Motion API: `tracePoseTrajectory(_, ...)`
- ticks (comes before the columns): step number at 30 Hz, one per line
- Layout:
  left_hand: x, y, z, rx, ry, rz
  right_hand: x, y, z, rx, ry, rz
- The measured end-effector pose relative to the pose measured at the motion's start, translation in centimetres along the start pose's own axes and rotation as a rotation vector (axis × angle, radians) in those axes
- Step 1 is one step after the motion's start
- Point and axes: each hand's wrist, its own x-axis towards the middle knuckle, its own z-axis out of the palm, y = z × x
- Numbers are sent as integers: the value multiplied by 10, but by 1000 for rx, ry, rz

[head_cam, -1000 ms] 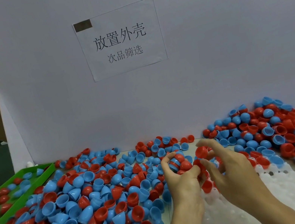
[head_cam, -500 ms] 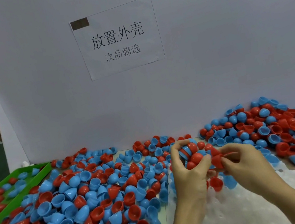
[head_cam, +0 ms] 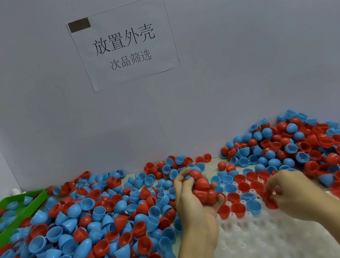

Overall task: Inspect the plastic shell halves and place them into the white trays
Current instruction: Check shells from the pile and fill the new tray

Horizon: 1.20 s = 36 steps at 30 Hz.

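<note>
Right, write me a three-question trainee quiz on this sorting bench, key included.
1. True or false: the left hand holds several red shell halves at once.
2. Where is the right hand working? A) over the green tray B) over the white tray C) at the paper sign
3. Fill in: the loose shell halves on the bench come in red and ____.

Key: 1 true. 2 B; it pinches one red shell half at the tray's filled row. 3 blue.
</note>
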Motion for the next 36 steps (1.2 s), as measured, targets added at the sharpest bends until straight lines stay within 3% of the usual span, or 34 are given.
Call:
tracePoseTrajectory(11, -2, 1, 1, 26, -22, -40, 5, -6, 12, -110, -94, 5)
tracePoseTrajectory(19, -5, 0, 2, 73, -63, -79, 3, -6, 9, 4, 79, -70)
tracePoseTrajectory(23, -4, -2, 3, 156, -76, -52, -4, -22, 7, 374, 222, -255)
tracePoseTrajectory(25, -4, -4, 3, 186, -93, -52, -14, -39, 6, 548, 172, -384)
tracePoseTrajectory(28, -7, -5, 3, 175, -161, -109, -19, -55, 14, 481, 197, -445)
tracePoseTrajectory(36, -7, -7, 3, 145, -212, -165, -13, -54, 19, 524, 372, -347)
